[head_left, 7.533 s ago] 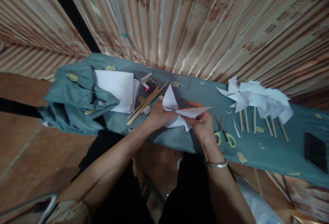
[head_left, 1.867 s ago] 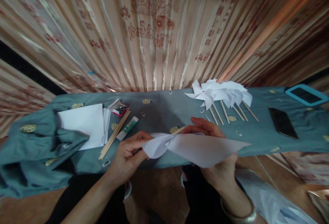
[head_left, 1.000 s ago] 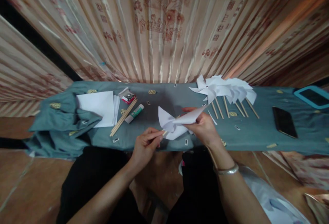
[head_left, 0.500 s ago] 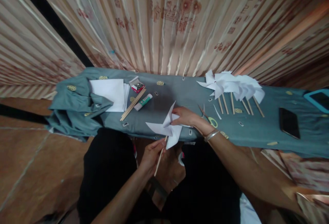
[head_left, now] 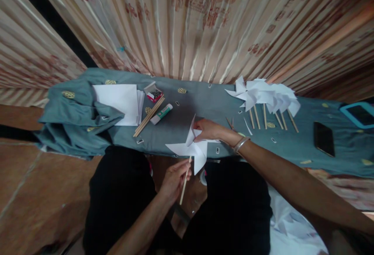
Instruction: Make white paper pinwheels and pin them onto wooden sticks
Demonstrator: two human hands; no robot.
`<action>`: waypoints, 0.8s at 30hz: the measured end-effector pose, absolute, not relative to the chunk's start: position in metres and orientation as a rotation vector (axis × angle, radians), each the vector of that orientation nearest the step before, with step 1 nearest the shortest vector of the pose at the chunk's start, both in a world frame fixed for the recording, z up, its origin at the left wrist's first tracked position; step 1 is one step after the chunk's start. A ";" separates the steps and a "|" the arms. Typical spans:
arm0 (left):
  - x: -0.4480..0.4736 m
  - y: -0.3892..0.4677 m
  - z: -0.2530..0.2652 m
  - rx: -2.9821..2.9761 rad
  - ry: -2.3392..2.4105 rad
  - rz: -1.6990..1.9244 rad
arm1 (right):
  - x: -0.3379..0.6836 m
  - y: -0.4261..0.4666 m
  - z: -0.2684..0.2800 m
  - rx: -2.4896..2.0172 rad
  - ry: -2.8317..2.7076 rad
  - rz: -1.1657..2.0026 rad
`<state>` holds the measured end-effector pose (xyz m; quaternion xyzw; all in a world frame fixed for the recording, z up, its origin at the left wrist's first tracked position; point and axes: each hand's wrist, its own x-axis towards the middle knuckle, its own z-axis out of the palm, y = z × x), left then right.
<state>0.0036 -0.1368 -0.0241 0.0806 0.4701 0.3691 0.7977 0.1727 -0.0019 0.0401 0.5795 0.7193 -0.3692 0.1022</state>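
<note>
One paper pinwheel (head_left: 200, 157) crosses the near edge of the cloth-covered table (head_left: 204, 97); its near blade overhangs that edge, above the gap between the person's knees. The far edge runs alongside the curtain (head_left: 175, 32). Bare cloth lies far of the right hand (head_left: 209, 130), between the glue stick (head_left: 161, 114) on the left and the row of pinwheels (head_left: 271, 95) on the right. Left-side clearance is limited by the loose sticks (head_left: 149, 117), the pin box (head_left: 154, 94) and the paper stack (head_left: 117, 101). On the near right, the scissors (head_left: 230, 124) are partly hidden by the right wrist; a paper strip (head_left: 247, 126) lies just beside them. The phone (head_left: 323, 139) is well apart, farther right.

Compared with one second earlier, the pinwheel has turned: its stick (head_left: 183, 188), then mostly covered, now shows a long free end pointing near. The right hand has shifted from the right-hand blade to the far side of the paper, near its centre. The row of pinwheels keeps its arrangement.

The left hand (head_left: 174, 177) is closed around the stick just near of the blades. The blades sit immediately far of this grip. Right fingertips touch the folded paper; whether they pinch or only press cannot be determined.
</note>
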 end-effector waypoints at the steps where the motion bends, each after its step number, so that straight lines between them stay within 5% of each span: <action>1: 0.004 -0.137 -0.025 0.180 1.011 0.785 | 0.172 0.000 0.040 1.701 2.112 -1.094; 14: 0.005 -0.137 -0.023 0.096 0.987 0.789 | 0.178 -0.004 0.036 1.713 2.195 -1.277; 24: 0.006 -0.137 -0.028 0.101 0.927 0.749 | 0.176 0.003 0.037 1.583 2.165 -1.102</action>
